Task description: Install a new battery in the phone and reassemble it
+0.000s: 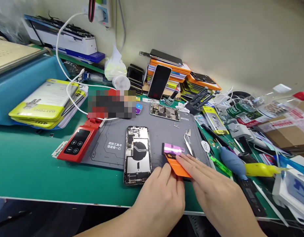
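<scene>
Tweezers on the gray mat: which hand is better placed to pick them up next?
Probably the right hand: its fingers lie close to the tweezers, while the left hand is farther off. Both hands are at the orange card.

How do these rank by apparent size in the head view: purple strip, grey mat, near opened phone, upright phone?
1. Grey mat
2. Near opened phone
3. Upright phone
4. Purple strip

Upright phone sits farther back; apparent size only.
</scene>
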Available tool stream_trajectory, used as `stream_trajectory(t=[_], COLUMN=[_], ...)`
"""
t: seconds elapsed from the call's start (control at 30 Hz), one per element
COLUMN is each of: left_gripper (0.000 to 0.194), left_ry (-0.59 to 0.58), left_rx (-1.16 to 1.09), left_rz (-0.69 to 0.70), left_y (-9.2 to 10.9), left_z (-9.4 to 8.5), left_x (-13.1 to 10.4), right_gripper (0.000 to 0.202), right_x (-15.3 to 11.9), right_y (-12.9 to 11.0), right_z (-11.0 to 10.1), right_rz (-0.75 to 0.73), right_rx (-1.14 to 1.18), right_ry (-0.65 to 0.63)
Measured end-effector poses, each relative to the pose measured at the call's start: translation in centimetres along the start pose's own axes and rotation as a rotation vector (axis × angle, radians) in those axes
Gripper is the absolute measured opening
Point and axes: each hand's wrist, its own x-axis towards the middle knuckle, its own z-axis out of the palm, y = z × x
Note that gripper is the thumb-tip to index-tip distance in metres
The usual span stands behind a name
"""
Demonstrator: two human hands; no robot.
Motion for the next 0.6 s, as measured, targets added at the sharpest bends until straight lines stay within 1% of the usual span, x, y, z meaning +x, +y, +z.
stream_trajectory(t=[0.13,0.27,0.37,0.5,0.6], left_gripper=[0.037,0.042,0.043,0.041,0.041], left_ry=[-0.018,-0.040,-0.051,-0.057,-0.062], left_rx=[0.054,0.107,0.122,0.130,0.135], left_rz=[0.011,0.019,0.026,0.045,0.045], left_y=[1.0,1.9,2.0,2.0,2.1], left_z=[-0.2,-0.1,0.0,0.1,0.1], left_x=[-0.6,-1.1,-1.1,-1.0,-1.1], right_gripper=[0.047,0.048,0.049,0.050,0.049], right_x=[0.4,1.2,1.3,1.0,1.2], right_y=[-0.6,-0.8,-1.2,-1.9,-1.8], right_z=[1.5,2.5,2.6,2.0,2.1], right_rz=[0.007,0.013,0.021,0.015,0.022], right_rx=[-0.032,-0.064,-0.082,-0.090,-0.088], right_ry=[-0.002,0.032,0.040,0.024,0.021])
